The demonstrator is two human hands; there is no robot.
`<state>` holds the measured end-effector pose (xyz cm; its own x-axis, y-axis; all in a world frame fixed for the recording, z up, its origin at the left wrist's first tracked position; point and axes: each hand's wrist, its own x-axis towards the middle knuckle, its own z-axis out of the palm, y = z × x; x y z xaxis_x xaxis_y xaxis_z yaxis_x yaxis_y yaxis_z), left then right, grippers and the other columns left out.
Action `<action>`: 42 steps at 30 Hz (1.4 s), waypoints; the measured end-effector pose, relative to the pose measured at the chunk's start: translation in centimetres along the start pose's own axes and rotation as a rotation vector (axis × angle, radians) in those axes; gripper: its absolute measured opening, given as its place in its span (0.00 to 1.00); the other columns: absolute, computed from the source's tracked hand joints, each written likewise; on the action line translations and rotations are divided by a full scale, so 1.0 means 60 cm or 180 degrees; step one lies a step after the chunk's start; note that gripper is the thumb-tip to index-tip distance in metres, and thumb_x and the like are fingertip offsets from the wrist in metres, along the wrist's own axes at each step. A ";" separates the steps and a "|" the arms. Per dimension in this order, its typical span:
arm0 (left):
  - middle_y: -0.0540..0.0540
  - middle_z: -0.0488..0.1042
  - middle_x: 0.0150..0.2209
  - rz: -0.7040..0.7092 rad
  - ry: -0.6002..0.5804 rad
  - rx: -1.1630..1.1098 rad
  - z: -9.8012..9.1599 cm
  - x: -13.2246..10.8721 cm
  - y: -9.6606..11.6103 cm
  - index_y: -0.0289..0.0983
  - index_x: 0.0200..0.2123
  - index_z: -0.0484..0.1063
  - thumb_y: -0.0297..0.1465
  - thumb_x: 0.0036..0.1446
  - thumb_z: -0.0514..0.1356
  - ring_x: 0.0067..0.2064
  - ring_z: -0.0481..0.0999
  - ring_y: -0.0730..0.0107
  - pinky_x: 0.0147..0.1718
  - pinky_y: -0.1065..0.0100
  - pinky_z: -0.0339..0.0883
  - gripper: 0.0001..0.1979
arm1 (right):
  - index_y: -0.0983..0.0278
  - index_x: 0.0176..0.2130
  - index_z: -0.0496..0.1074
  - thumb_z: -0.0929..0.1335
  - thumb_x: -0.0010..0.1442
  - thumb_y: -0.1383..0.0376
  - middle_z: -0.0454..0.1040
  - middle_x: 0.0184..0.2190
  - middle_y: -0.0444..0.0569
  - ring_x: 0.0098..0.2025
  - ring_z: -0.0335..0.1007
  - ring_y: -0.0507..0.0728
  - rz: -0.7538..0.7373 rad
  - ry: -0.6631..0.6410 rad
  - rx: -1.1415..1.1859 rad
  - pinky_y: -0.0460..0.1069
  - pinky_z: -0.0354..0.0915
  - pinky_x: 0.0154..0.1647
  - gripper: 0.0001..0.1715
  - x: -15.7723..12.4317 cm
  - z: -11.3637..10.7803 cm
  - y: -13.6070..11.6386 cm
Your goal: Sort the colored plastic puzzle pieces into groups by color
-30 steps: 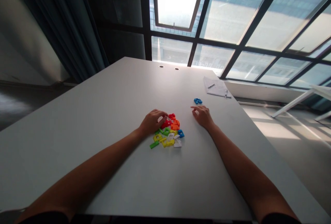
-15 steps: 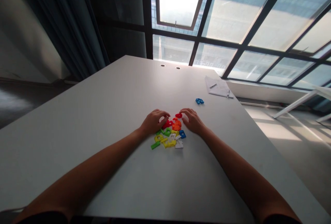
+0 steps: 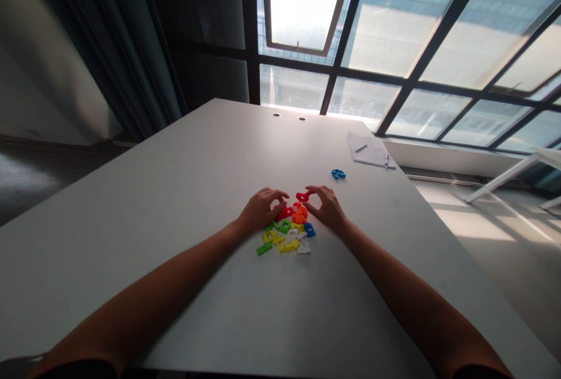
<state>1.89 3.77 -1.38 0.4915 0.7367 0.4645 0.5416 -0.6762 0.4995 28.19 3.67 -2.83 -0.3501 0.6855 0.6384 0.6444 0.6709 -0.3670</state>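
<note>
Loosely curled, the left hand (image 3: 262, 209) lies against the left side of a heap of flat, multicoloured plastic pieces (image 3: 284, 228), its fingers arched over a red piece (image 3: 283, 212). The half-open right hand (image 3: 328, 208) sits at the heap's far right, fingertips just beside a hollow red piece (image 3: 302, 197); neither hand's grip can be told. The heap lies mid-table on a pale grey table (image 3: 175, 204). Farther right, a blue plastic piece (image 3: 338, 174) lies apart, near a white sheet of paper (image 3: 369, 150) and a slim silver pen (image 3: 386, 160).
</note>
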 end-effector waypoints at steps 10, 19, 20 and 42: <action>0.44 0.81 0.42 0.0252 -0.0143 0.0009 -0.006 0.000 0.004 0.41 0.45 0.78 0.43 0.67 0.59 0.46 0.76 0.59 0.47 0.57 0.69 0.14 | 0.58 0.59 0.67 0.73 0.63 0.59 0.82 0.42 0.50 0.49 0.75 0.63 -0.0226 0.0046 0.0376 0.61 0.64 0.56 0.27 -0.001 0.012 -0.044; 0.45 0.81 0.40 0.0281 -0.0186 0.0103 -0.005 -0.001 0.003 0.41 0.41 0.78 0.40 0.68 0.58 0.44 0.75 0.60 0.46 0.59 0.69 0.12 | 0.59 0.57 0.69 0.71 0.65 0.57 0.82 0.40 0.49 0.46 0.76 0.61 -0.0181 0.0016 0.0472 0.59 0.65 0.55 0.23 -0.006 0.015 -0.035; 0.45 0.81 0.40 0.0281 -0.0190 0.0105 -0.005 -0.001 0.003 0.41 0.40 0.78 0.41 0.68 0.58 0.44 0.75 0.60 0.46 0.59 0.69 0.13 | 0.59 0.57 0.69 0.71 0.65 0.57 0.82 0.40 0.49 0.46 0.76 0.61 -0.0162 0.0012 0.0478 0.59 0.65 0.54 0.23 -0.006 0.015 -0.036; 0.44 0.80 0.38 0.0400 -0.0287 0.0127 -0.008 -0.003 0.005 0.39 0.38 0.79 0.42 0.68 0.58 0.44 0.74 0.61 0.45 0.61 0.68 0.15 | 0.58 0.55 0.72 0.71 0.67 0.56 0.81 0.36 0.48 0.41 0.76 0.60 -0.0263 0.0099 0.0538 0.58 0.67 0.51 0.19 -0.005 0.015 -0.034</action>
<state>1.64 3.46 -0.96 0.6153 0.6451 0.4530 0.4978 -0.7636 0.4112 26.34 2.35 -2.87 -0.3742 0.6189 0.6906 0.4901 0.7642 -0.4192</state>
